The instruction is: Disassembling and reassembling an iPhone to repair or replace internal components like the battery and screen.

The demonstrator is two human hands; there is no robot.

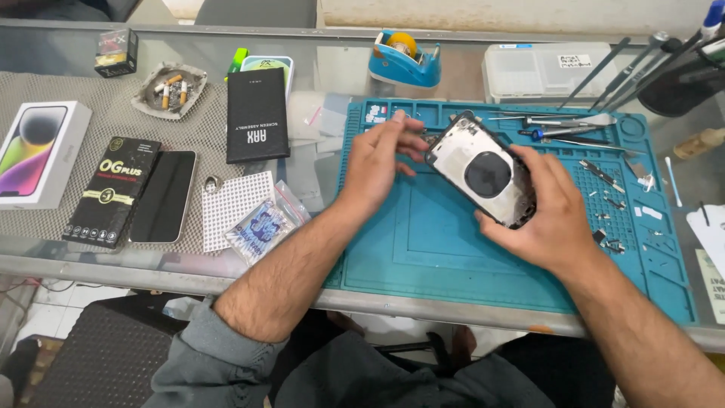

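Currently both hands hold an opened phone shell (483, 180) above the teal mat (423, 249): right hand (545, 215) cradles it from 4 o'clock, left hand (381, 160) pinches its 10 o'clock corner; next move likely calls for fine fingertip control

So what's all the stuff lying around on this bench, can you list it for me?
opened phone housing: 1, silver inside with a dark round coil, held above the mat
work mat: 1, teal, on the glass table, right of centre
tape dispenser: 1, blue with a yellow roll, behind the mat
parts box: 1, clear plastic, back right
tweezers and drivers: several, metal, mat's top edge
small loose parts: many, dark, mat's right side
ashtray: 1, grey, back left
phone box: 1, white, far left
black boxes: 2 flat ones, left of the mat
dark screen panel: 1, black, beside the lower box
small bags: a few, clear, left of the mat
left hand: fingers on the housing's top edge
right hand: gripping the housing from below
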